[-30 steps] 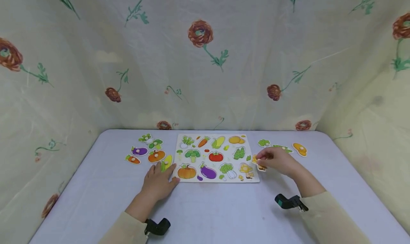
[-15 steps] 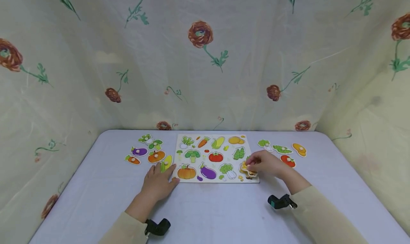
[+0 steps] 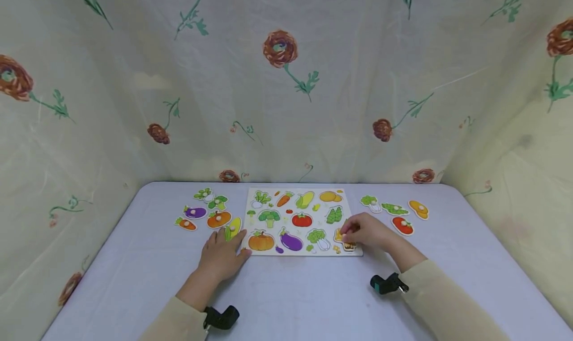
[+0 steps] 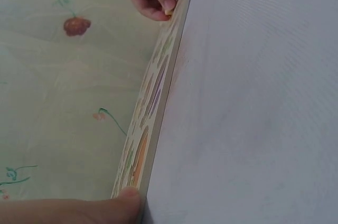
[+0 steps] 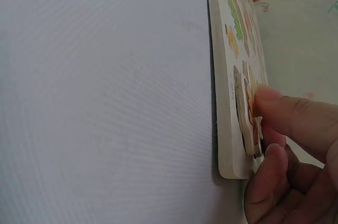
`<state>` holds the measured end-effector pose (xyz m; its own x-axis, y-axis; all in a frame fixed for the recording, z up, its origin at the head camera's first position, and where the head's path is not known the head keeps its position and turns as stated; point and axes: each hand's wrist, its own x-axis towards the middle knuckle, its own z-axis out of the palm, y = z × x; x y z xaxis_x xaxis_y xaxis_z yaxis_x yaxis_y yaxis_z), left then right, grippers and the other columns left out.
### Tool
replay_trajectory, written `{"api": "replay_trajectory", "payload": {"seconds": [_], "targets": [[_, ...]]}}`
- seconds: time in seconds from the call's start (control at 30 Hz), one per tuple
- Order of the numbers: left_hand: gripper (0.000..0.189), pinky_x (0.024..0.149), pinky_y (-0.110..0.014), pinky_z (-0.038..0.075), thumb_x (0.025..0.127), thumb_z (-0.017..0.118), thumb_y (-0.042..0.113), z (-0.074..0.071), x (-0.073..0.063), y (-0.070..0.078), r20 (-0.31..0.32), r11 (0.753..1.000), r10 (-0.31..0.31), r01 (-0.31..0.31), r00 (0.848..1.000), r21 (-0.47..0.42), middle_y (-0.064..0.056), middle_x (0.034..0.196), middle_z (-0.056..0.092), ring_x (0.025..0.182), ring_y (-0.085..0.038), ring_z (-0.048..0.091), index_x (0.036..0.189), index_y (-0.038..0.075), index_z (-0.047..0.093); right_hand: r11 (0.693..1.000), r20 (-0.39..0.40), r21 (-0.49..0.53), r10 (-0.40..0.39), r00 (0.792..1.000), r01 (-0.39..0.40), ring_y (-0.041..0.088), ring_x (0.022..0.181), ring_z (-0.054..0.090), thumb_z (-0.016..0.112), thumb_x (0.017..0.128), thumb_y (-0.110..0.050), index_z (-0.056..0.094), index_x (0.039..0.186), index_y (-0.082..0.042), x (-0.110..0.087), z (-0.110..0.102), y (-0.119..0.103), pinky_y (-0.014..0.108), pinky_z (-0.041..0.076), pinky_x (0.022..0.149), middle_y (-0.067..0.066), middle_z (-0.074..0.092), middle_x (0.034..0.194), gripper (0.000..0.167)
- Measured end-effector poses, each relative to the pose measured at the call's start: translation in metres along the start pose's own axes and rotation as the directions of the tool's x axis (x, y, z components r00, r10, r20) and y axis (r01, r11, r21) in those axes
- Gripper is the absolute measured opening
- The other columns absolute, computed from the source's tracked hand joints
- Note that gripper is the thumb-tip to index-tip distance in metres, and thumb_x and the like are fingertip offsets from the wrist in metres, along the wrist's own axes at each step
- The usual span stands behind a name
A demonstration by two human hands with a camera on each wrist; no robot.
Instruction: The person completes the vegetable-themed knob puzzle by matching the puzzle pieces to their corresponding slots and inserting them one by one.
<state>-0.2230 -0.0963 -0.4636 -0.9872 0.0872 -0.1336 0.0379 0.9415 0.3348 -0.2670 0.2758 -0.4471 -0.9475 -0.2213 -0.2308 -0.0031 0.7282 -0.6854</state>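
A white vegetable puzzle board [image 3: 286, 251] lies flat on the table, printed with recessed vegetable shapes. At its lower right corner my right hand [image 3: 369, 232] pinches the mushroom puzzle piece [image 3: 349, 246] between thumb and fingers, over the matching mushroom shape. In the right wrist view the mushroom piece [image 5: 246, 115] stands slightly proud of the board's surface. My left hand [image 3: 221, 256] rests with fingers spread at the board's left edge, its thumb [image 4: 127, 203] on the board's corner. The corn piece [image 3: 234, 227] lies just beyond the left fingertips, partly covered by them.
Left of the board lie pumpkin [image 3: 219, 219], eggplant [image 3: 195, 212], carrot [image 3: 185, 224], broccoli [image 3: 218, 201] and turnip [image 3: 204, 194] pieces. To the right are cabbage [image 3: 370, 203], pea-pod-like [image 3: 395, 209], potato [image 3: 418, 209] and tomato [image 3: 403, 225] pieces. A floral curtain [image 3: 313, 147] hangs behind the table.
My right hand has carried the mushroom piece leftward from beside the board onto its lower right corner, uncovering the tomato piece. The left hand has stayed in place.
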Motion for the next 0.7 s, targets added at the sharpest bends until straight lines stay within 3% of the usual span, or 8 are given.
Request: {"api": "replay_trajectory", "payload": {"seconds": [0.7], "targets": [[0.062,0.114,-0.066,0.021,0.096,0.062,0.045,0.0038,0.0053,-0.0050,0.001,1.000,0.011,-0.011,1.000,-0.007,-0.032,0.158,0.022,0.145,-0.052,0.017,0.152,0.022,0.046,0.998,-0.031,-0.063,0.003,1.000,-0.005,0.020,0.083,0.054,0.077,0.089,-0.013,0.070,0.093,-0.010,0.0006,0.0083,-0.0005,0.032,0.048,0.075,0.003,0.062,0.087,0.009]]}}
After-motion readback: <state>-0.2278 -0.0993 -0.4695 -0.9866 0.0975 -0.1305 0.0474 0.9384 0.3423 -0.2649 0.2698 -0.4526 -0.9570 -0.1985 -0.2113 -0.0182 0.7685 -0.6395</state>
